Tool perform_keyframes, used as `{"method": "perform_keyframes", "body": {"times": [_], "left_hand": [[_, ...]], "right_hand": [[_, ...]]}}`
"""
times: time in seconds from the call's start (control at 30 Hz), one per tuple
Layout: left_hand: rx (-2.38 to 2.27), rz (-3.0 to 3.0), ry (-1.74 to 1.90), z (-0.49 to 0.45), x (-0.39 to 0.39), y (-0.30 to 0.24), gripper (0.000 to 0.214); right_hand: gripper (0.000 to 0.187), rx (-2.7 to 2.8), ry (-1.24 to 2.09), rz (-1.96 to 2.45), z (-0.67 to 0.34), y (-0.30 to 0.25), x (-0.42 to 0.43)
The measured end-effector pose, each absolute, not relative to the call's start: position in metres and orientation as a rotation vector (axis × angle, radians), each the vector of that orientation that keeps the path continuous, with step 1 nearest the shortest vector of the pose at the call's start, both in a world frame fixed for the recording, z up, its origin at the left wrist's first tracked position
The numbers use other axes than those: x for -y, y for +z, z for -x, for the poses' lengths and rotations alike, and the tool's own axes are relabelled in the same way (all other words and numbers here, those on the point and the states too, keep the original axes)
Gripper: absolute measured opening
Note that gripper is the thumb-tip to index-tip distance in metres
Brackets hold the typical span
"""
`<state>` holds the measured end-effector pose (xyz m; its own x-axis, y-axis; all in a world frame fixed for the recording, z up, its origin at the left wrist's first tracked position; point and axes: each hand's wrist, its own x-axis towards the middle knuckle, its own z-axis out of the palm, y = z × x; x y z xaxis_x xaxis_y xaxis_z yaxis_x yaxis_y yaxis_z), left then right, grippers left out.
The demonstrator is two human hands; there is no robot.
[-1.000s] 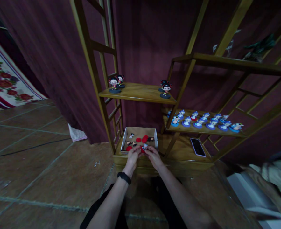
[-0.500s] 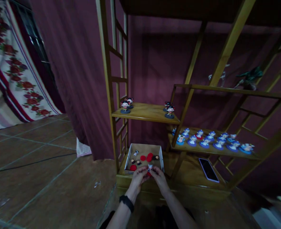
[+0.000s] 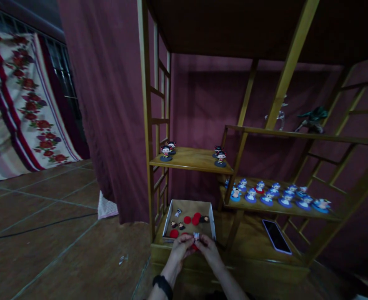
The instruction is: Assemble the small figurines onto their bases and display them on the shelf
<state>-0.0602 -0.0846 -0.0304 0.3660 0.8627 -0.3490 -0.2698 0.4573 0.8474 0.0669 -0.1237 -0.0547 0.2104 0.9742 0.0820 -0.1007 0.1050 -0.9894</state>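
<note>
Both hands meet low in the middle, just over the front edge of a shallow white-walled box with a brown cardboard-coloured floor (image 3: 190, 207). The left hand (image 3: 180, 248), a black band (image 3: 163, 286) round its wrist, has thumb and fingers drawn in tight; the right hand (image 3: 209, 248) closes in from the other side, its fingers just as narrow. Between them, pinched by both sets of fingertips, is a small pale figurine (image 3: 196, 236), its head upright above the fingers, with red (image 3: 194, 247) showing just below. Its finer details are too small to tell.

Inside the box, a white-and-dark figurine (image 3: 178, 213) lies near the back left corner. In front of it are two little dark-clothed figurines (image 3: 181, 226), side by side, and a flat red disc (image 3: 173, 234) near the front left corner. More red discs (image 3: 187, 220) lie towards the middle, and a black-clothed figurine (image 3: 204, 219) lies beside them on the right.

Up on the wooden shelf (image 3: 193, 157), black-haired figurines (image 3: 166, 152) stand in pairs at either end. Off to the right, blue-and-white figurines (image 3: 268, 198) line a second shelf, above a dark-screened phone (image 3: 276, 236).
</note>
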Motion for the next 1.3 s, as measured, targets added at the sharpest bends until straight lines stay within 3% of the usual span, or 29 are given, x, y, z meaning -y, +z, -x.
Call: {"method": "perform_keyframes", "body": {"times": [0.37,0.6,1.0,1.3], "left_hand": [[-0.706,-1.019,0.765,0.068,0.091,-0.015,0.043],[-0.675,-1.19,0.823,0.087,0.126,0.007,0.036],[-1.208,-1.726,0.99,0.104,0.2,0.01,0.02],[-1.218,-1.725,1.081,0.095,0.214,0.003,0.02]], "right_hand": [[0.031,0.98,1.074,1.148,-0.074,-0.031,0.143],[0.033,0.965,1.193,1.116,-0.052,-0.025,0.164],[0.028,1.051,1.278,1.058,-0.038,-0.034,0.192],[0.029,1.057,1.37,1.05,-0.049,-0.028,0.203]]}}
